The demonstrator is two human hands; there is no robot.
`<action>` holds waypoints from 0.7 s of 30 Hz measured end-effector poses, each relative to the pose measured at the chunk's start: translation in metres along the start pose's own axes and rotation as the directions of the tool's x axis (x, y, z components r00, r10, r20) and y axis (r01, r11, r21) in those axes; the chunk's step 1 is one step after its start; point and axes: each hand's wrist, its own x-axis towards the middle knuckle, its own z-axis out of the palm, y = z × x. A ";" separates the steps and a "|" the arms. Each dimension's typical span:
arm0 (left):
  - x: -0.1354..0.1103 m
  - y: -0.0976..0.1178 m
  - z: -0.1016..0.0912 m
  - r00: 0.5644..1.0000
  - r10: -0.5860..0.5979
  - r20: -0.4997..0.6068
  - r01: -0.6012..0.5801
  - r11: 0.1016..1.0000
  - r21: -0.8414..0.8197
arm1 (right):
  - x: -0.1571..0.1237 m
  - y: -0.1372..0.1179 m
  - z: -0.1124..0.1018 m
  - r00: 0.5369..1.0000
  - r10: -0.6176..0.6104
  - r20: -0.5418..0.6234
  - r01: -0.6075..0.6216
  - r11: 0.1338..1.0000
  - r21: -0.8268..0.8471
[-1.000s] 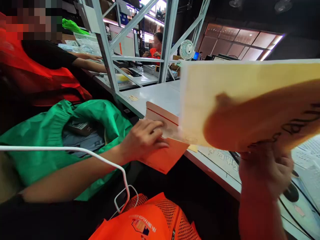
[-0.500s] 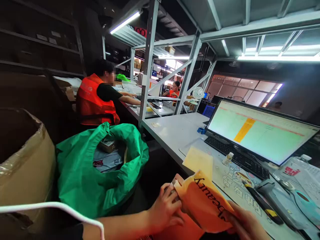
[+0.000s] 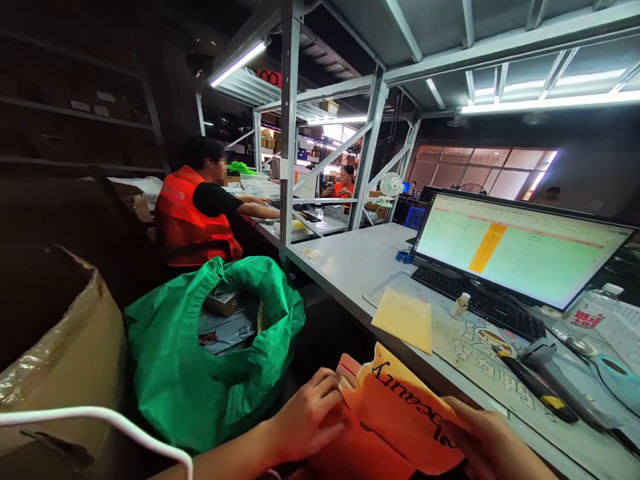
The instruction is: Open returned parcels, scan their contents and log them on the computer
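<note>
An orange mailer (image 3: 400, 413) with dark lettering that reads "beauty" is held low in front of me, beside the desk edge. The print lies upside down from here, and the edge at its left end is uneven. My left hand (image 3: 315, 413) has its fingers curled on that left end. My right hand (image 3: 487, 430) grips the other end, thumb across the lettering. On the desk just beyond lies a flat pale-yellow envelope (image 3: 404, 321). Whatever may be inside the mailer is hidden.
A green sack (image 3: 175, 380) holding parcels stands left, beside a cardboard box (image 3: 75, 373). On the desk are a small bottle (image 3: 460, 305), a box cutter (image 3: 537, 387), a scanner (image 3: 565, 380), a keyboard (image 3: 480, 303) and a monitor (image 3: 515, 247). A person in an orange vest (image 3: 187, 213) sits beyond.
My left hand has shifted slightly left and its fingers have closed in at the mailer's end. The mailer has moved a little left with both hands. The view has turned slightly.
</note>
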 end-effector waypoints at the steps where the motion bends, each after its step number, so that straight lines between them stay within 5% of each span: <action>1: -0.001 0.001 -0.001 0.999 0.005 -0.044 -0.005 1.000 -0.003 | 0.001 -0.001 0.000 1.000 -0.009 0.012 0.009 1.000 -0.017; 5: -0.004 0.006 0.002 0.987 -0.052 -0.154 0.042 0.997 -0.069 | 0.007 0.001 0.004 1.000 -0.015 -0.014 0.014 0.996 -0.092; 11: -0.001 0.004 0.016 0.968 -0.192 -0.160 0.142 0.950 -0.279 | 0.021 0.000 0.018 0.999 -0.030 -0.034 0.027 0.997 -0.073; 17: 0.007 0.003 0.014 0.881 -0.467 0.082 0.462 0.806 -0.370 | 0.025 0.003 0.006 0.998 -0.035 0.051 0.038 0.997 -0.060; 21: 0.017 0.004 0.013 0.866 -0.470 0.170 0.498 0.791 -0.354 | 0.026 0.020 0.002 1.000 -0.026 -0.005 0.025 0.986 -0.165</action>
